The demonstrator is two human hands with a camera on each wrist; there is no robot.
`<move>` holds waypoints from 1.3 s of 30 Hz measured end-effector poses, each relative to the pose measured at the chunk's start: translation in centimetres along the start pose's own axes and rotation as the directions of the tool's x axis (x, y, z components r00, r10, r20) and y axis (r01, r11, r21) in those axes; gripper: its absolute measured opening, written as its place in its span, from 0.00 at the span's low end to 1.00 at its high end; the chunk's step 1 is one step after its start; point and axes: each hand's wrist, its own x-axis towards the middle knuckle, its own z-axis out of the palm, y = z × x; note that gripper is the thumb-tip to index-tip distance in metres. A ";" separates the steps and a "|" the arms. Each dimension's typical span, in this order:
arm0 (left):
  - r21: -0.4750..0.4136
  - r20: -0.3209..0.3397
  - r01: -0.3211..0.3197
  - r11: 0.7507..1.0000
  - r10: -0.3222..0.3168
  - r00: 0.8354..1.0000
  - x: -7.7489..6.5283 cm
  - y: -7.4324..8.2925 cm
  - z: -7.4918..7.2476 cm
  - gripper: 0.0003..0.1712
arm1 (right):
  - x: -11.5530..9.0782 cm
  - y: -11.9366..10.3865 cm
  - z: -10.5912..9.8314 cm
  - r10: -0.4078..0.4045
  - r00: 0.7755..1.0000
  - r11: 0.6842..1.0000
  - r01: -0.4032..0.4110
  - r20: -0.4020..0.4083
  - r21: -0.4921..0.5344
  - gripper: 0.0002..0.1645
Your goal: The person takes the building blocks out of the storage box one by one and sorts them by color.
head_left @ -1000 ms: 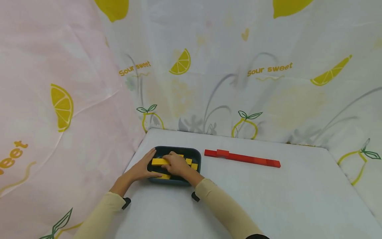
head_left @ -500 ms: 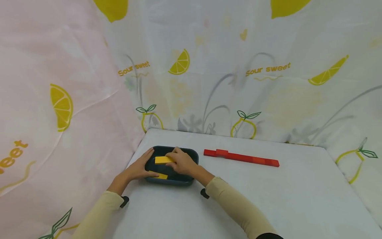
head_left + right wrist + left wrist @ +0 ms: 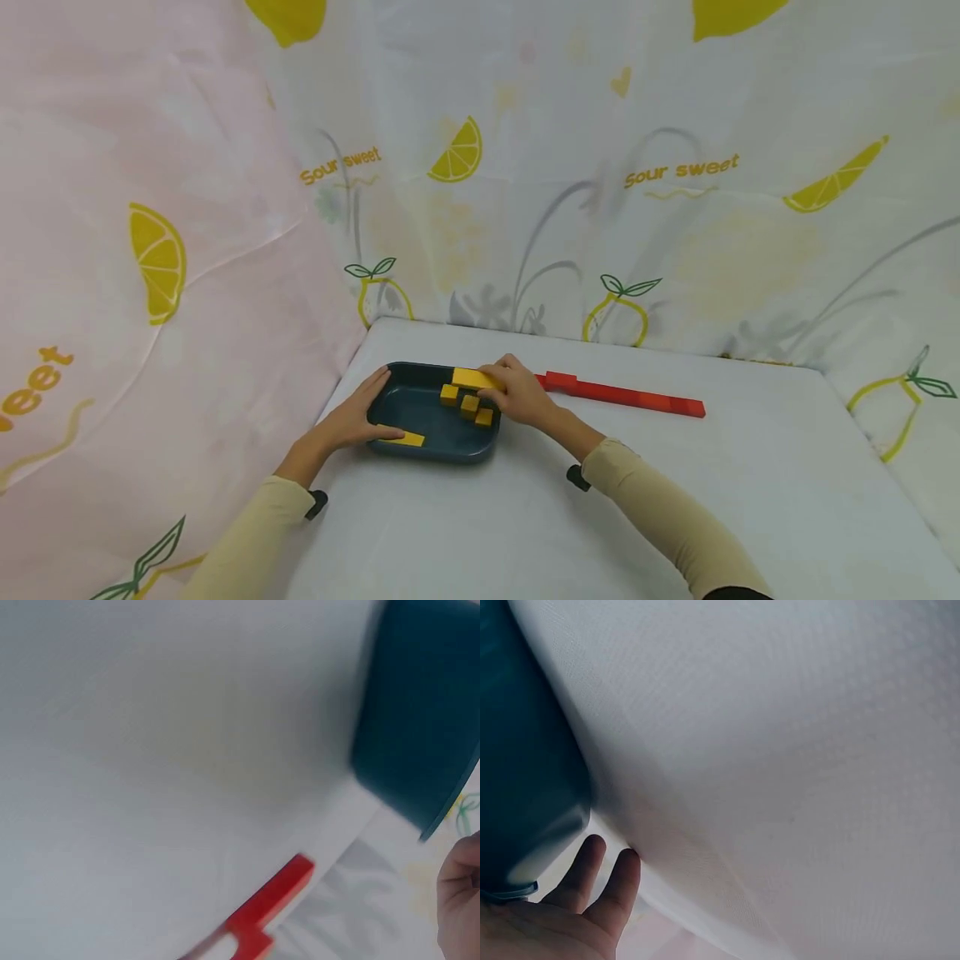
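Note:
On the table sits a dark teal rectangular tray holding several yellow wooden blocks. My right hand pinches the right end of a long yellow block at the tray's back right rim. Just in front of it stand small yellow block ends. My left hand lies spread along the tray's left side, its thumb across the rim over a flat yellow block. In the left wrist view, two straight fingers extend beside the tray wall.
A long row of red blocks, with one raised piece near its left end, lies right of the tray. The white-covered table meets a lemon-print cloth at the back and a pinkish cloth on the left.
My right hand has moved from the tray's middle rightward to its back right rim, carrying the long yellow block. Small blocks inside the tray have come into sight. My left hand stays put.

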 end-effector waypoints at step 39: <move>0.014 -0.048 0.017 1.000 -0.016 0.999 0.2 -0.3 0.4 0.69 | -6.4 8.1 -1.2 0.346 0.904 0.931 -0.364 0.249 0.029 0.21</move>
